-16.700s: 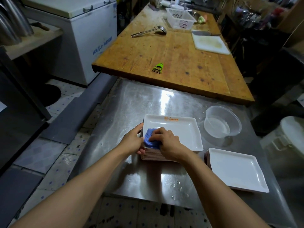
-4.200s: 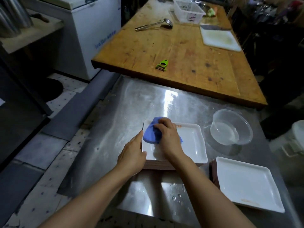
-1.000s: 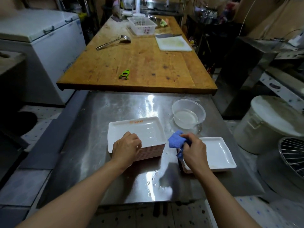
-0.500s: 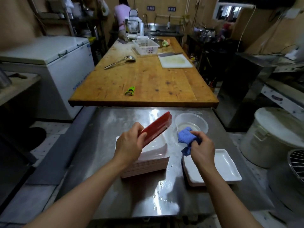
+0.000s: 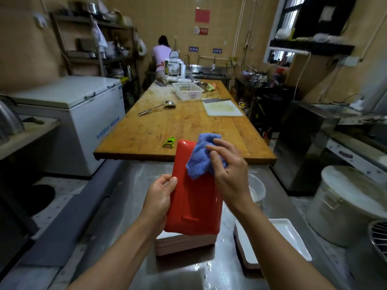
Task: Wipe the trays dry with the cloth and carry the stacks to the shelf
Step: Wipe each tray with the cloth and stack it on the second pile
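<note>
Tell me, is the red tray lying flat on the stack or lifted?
Lifted: the left hand holds the red tray upright, underside facing the camera, above the stack.

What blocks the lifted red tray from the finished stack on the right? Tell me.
Nothing visible. The left hand holds the red tray above the unwiped stack; the steel counter toward the white-topped stack carries only water drops.

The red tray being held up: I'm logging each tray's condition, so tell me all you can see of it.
The red tray is rectangular with rounded corners, glossy and plastic-looking. Its red underside faces the camera, showing a raised panel and a small ridge near the lower end. It stands on end, tilted slightly, above the stack of trays on the steel table. The left hand grips its left edge; the right hand presses the blue cloth against its upper right. Its inner face is hidden.
</note>
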Available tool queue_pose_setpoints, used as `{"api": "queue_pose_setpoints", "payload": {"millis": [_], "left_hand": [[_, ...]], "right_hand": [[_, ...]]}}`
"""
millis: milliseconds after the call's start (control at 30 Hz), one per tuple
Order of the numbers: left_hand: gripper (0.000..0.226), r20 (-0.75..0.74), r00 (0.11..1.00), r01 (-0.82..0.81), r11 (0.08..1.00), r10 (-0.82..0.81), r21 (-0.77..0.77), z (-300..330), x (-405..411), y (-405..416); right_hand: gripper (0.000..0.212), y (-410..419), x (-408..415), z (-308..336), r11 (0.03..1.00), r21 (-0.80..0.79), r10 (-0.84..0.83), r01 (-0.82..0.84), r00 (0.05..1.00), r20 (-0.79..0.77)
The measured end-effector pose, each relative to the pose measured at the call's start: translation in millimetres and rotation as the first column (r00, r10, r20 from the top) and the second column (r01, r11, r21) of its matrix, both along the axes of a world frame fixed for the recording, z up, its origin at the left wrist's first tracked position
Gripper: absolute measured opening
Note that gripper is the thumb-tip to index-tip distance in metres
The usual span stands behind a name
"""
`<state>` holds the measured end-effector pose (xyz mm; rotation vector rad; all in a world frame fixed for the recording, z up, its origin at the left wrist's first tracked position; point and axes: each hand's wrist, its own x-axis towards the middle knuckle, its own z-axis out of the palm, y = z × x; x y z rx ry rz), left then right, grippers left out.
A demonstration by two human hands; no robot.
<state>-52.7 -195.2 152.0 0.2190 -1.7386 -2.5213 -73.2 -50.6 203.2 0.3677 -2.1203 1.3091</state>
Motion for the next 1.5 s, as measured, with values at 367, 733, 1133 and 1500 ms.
{"api": "queue_pose_setpoints", "payload": {"millis": [367, 733, 1133, 1500], "left_hand": [[0.016, -0.147, 0.989, -0.038, 0.984, 0.013, -0.174, 14, 11, 1], [0.017, -0.105, 0.992, -0.077, 0.993, 0.068, -0.090, 7, 18, 1], [0.022, -0.039, 0.979, -0.187, 0.955, 0.201, 0.231, 22, -6, 8], [0.020, 0.013, 0.998, -0.063, 0.890, 0.065, 0.451, 17, -11, 33]], "right_hand": [[0.029, -45, -25, 4, 0.886, 0.457, -0.005, 0.080, 0.987, -0.163], [0.031, 1, -30, -18, 0.912, 0.386, -0.148, 0.135, 0.989, 0.004], [0.052, -5, -8, -35, 0.958, 0.241, -0.213, 0.153, 0.946, 0.245], [0.045, 19, 23, -60, 0.911, -0.151, -0.316, 0.383, 0.886, 0.340]]}}
